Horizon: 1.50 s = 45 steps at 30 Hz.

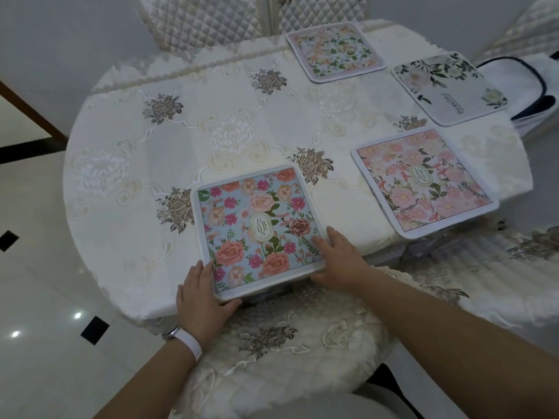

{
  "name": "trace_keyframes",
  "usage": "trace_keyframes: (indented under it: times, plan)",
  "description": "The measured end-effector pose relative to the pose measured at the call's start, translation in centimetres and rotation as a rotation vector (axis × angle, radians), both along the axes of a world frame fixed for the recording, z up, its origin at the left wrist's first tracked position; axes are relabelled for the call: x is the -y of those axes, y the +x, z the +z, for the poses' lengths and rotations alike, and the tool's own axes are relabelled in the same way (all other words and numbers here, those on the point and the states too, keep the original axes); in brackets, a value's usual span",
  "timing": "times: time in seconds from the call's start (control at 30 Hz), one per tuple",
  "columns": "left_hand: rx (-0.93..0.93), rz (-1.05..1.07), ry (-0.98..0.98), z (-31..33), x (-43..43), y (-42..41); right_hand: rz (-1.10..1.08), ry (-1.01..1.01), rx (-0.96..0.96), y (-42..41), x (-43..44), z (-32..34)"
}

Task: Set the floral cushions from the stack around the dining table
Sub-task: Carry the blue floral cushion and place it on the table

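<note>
The blue floral cushion (257, 231) lies flat at 6 o'clock on the round worktop (181, 122), its near edge overhanging the rim above a chair seat (287, 343). Both hands are on that near edge. The left hand (201, 293) cups the near-left corner, its grip wide, with fingers along the left side and thumb along the front. The right hand (337, 258) presses flat on the near-right corner, also a wide grip. I cannot tell whether either thumb is tucked underneath.

The cushion is square, so it has no long axis, but it sits skewed: the near edge rises toward 3 o'clock. It lies straight ahead of both grips, at 12 o'clock from them, each equally close. Squaring it probably means a small turn.

Three others are already placed: a pink cushion (423, 179) at 4 o'clock, a grey cushion (447, 89) at 2 and a pastel cushion (335, 52) at 1.
</note>
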<state>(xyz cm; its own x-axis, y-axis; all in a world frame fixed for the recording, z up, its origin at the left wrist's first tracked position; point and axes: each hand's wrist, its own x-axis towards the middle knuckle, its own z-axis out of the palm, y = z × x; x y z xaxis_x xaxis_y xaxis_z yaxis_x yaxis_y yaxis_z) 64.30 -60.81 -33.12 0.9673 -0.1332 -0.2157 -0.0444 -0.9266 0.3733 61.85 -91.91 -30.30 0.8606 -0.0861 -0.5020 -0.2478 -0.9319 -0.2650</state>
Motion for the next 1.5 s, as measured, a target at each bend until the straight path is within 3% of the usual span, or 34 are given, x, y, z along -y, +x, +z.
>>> trace_keyframes:
  times: [0.93, 1.5]
  plan:
    - [0.037, 0.071, -0.150, -0.9, -0.1, 0.2, 0.071, -0.113, 0.091, 0.0, 0.4, -0.6]
    - [0.004, 0.057, -0.114, -0.6, 0.2, 0.2, 0.058, -0.090, 0.058, 0.1, 0.2, 0.0]
